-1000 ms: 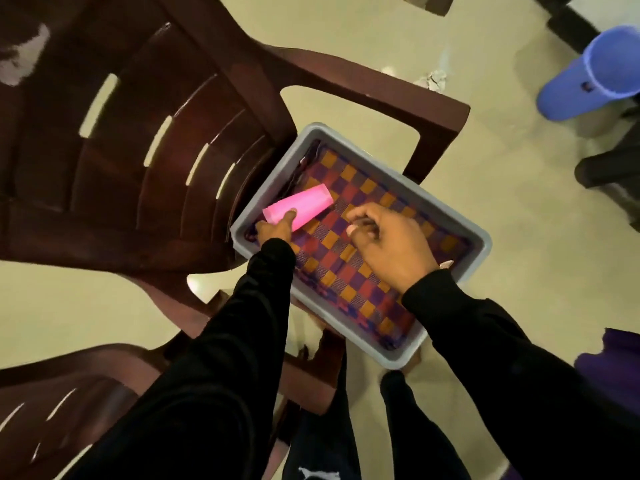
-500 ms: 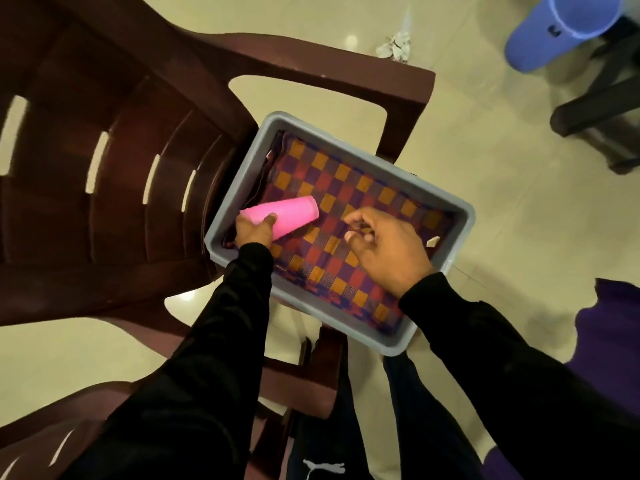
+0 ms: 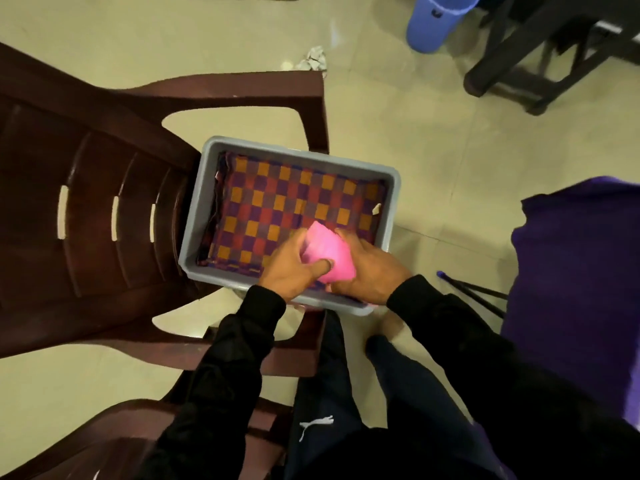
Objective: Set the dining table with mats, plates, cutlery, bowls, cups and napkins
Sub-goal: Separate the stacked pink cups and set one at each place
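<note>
Grey bin (image 3: pixel 194 216) on brown chair (image 3: pixel 104 202), near rim under both wrists; checkered cloth (image 3: pixel 287 202) w/ bare room beyond. Left hand (image 3: pixel 294 268) & right hand (image 3: pixel 367 268) both grip pink cup (image 3: pixel 329 251), tilted, blurry.

We see a pink cup (image 3: pixel 329 256) over a grey tray (image 3: pixel 194 216) lined with a cloth (image 3: pixel 277 199) checked in orange, red and purple. The chair (image 3: pixel 86 202) at nine o'clock is dark brown, the bin (image 3: pixel 433 26) at one o'clock blue, and our sleeves (image 3: pixel 221 375) black.

Pink cup (image 3: pixel 329 258) between both hands
</note>
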